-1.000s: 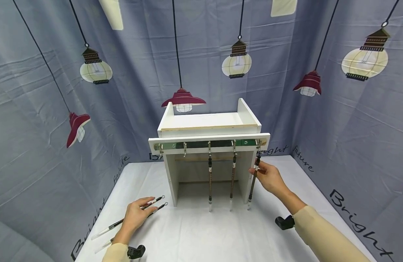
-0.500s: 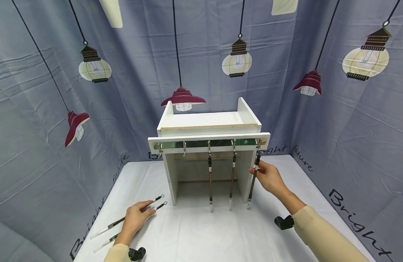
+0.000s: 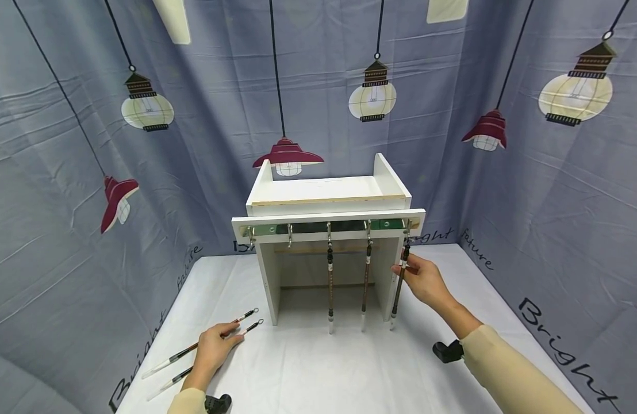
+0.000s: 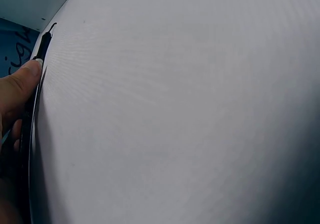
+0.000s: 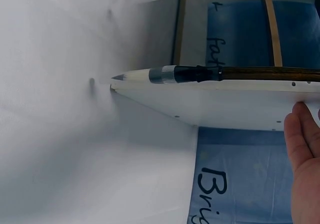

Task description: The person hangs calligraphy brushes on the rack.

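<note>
My left hand (image 3: 212, 348) pinches the nearer of two writing brushes (image 3: 253, 327) lying on the white cloth, low on the left. Its thumb (image 4: 31, 72) rests along the handle in the left wrist view. The other brush (image 3: 183, 352) lies just beyond the hand. At the rack's right end, my right hand (image 3: 426, 280) holds the upper handle of a hanging brush (image 3: 398, 292). In the right wrist view only some straight fingers (image 5: 303, 134) show, beside the white side panel (image 5: 160, 101); the grip itself is outside that view. Two more brushes (image 3: 330, 276) hang farther left.
A white wooden stand (image 3: 267, 282) with a top tray carries a front rail (image 3: 344, 226) with several metal hooks. Two hooks (image 3: 290, 236) are at its left. White cloth (image 3: 298, 374) covers the table, and a grey-blue curtain (image 3: 210, 144) surrounds it.
The left fingers have drawn back slightly along the nearer brush, and the left wrist has shifted a little to the right. My right hand stays at the hanging brush.
</note>
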{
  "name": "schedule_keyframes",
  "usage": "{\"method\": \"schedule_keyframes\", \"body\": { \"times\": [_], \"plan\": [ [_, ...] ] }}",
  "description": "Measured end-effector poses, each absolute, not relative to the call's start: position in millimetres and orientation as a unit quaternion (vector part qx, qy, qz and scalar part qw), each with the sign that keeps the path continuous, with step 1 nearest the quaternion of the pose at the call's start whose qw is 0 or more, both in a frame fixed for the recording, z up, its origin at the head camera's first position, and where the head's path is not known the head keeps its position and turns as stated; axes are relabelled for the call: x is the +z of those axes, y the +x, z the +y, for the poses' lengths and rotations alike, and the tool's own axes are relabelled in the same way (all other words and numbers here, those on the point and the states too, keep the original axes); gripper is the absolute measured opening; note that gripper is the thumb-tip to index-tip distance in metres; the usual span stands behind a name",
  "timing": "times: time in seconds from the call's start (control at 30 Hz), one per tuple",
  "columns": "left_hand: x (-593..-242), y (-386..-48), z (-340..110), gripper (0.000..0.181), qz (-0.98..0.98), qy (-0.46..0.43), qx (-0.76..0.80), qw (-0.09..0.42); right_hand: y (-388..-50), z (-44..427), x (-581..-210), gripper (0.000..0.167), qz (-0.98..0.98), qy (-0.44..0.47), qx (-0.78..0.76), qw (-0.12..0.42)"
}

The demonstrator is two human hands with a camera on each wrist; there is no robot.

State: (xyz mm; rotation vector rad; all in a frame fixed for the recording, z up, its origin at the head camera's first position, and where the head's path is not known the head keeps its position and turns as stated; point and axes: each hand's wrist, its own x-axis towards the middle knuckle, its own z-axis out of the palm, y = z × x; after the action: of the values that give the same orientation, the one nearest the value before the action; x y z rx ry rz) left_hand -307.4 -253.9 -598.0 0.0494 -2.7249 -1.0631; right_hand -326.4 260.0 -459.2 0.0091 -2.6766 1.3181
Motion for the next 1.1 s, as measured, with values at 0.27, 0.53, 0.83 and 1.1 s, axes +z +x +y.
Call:
{"method": "schedule_keyframes", "body": {
  "times": [0.27,0.53,0.83,1.1],
  "plan": [
    [-599.4,-307.2,-255.0,0.032,-0.929,0.013,-0.355,0.102,-326.8,260.2,-460.3,0.058,-0.892,0.006,0.445,0.080],
    [-600.2,-305.7,-252.9,0.015,-0.936,-0.002,-0.331,0.116,-325.8,260.3,-459.9,0.059,-0.894,0.006,0.441,0.081],
    [-600.7,-305.1,-251.1,0.009,-0.940,-0.012,-0.317,0.124,-326.4,261.1,-460.0,0.059,-0.893,0.009,0.442,0.081],
    [-597.7,-303.0,-246.8,0.011,-0.937,-0.017,-0.316,0.146,-326.0,261.3,-458.7,0.057,-0.893,0.005,0.443,0.076]
  ]
}}
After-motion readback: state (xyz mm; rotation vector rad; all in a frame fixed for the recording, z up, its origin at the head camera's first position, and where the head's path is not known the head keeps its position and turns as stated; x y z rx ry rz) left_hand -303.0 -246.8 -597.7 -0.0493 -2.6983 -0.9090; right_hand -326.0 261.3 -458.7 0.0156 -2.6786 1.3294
